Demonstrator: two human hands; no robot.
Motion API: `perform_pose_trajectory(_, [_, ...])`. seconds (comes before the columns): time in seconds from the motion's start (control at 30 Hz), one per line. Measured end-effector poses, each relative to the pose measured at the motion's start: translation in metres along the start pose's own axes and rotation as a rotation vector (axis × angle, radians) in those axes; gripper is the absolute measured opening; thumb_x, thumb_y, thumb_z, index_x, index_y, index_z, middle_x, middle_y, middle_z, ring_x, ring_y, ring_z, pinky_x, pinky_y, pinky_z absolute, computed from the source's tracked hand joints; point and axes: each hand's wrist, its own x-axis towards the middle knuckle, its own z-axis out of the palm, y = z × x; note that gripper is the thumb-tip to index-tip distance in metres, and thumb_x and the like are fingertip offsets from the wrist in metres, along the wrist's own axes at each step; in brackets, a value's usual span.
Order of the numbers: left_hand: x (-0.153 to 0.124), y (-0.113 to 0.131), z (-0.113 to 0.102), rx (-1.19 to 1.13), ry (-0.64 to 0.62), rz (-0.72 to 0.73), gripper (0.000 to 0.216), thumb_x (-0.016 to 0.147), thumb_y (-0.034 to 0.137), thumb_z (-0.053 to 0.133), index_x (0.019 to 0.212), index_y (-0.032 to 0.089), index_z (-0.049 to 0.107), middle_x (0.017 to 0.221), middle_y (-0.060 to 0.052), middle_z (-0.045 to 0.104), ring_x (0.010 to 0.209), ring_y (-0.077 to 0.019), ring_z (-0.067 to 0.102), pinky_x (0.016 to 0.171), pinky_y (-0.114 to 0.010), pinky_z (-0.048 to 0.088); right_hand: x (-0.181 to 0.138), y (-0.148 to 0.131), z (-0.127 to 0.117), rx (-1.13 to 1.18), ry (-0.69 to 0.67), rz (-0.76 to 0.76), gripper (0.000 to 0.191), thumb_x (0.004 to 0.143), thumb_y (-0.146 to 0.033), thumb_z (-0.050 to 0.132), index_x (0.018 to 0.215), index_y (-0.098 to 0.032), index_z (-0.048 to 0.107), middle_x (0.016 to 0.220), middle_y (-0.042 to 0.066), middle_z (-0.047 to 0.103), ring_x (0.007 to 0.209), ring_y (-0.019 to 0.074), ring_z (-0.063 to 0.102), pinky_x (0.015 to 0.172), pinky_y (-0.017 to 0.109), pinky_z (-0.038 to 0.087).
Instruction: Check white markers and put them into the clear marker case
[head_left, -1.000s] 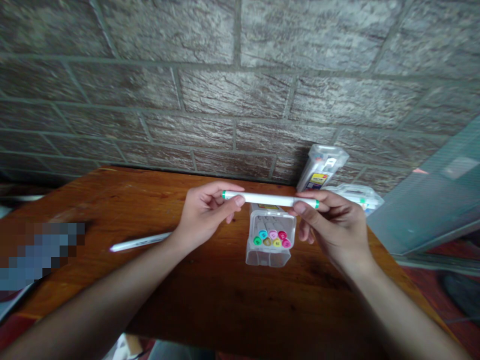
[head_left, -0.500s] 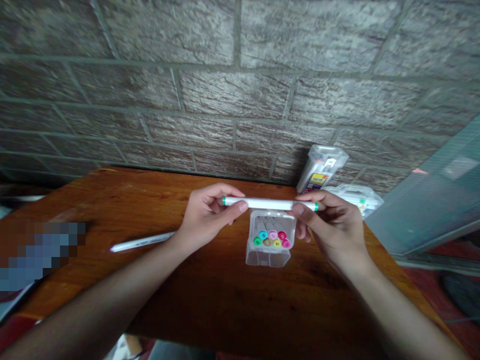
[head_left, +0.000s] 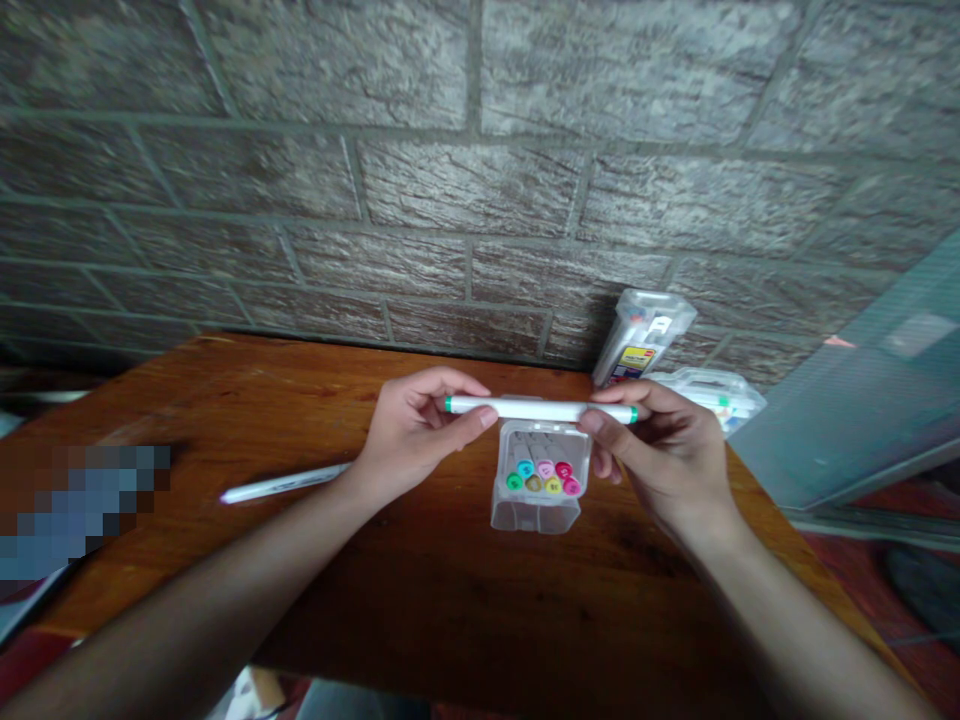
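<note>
I hold a white marker with green bands [head_left: 536, 409] level in front of me, one end in each hand. My left hand [head_left: 416, 430] pinches its left end between thumb and fingers. My right hand [head_left: 664, 450] pinches its right end the same way. Just below the marker a clear plastic marker case [head_left: 537, 510] stands open on the wooden table [head_left: 315, 400], with several coloured marker caps showing inside.
A second white marker [head_left: 281, 485] lies on the table to the left of my left wrist. Two clear plastic cases, one upright [head_left: 645, 340] and one flat [head_left: 720, 395], stand at the back right against the brick wall. A blurred patch covers the far left.
The marker and both hands have sunk slightly and shifted a little left, closer to the open case. My grip is unchanged.
</note>
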Motion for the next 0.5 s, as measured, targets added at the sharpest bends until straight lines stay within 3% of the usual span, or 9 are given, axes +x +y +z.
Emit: perform_pose_trajectory(0.5, [-0.0004, -0.001, -0.001, -0.059, -0.018, -0.047, 0.019, 0.079, 0.027, 0.092, 0.087, 0.016, 0.079, 0.063, -0.001, 0.072, 0.043, -0.008, 0.058, 0.041, -0.017, 0.043, 0.0002, -0.001, -0.0008, 0.009, -0.023, 0.016, 0.021, 0.079, -0.026, 0.094, 0.092, -0.022, 0.078, 0.052, -0.005, 0.066, 0.036, 0.0097, 0.056, 0.033, 0.019, 0.044])
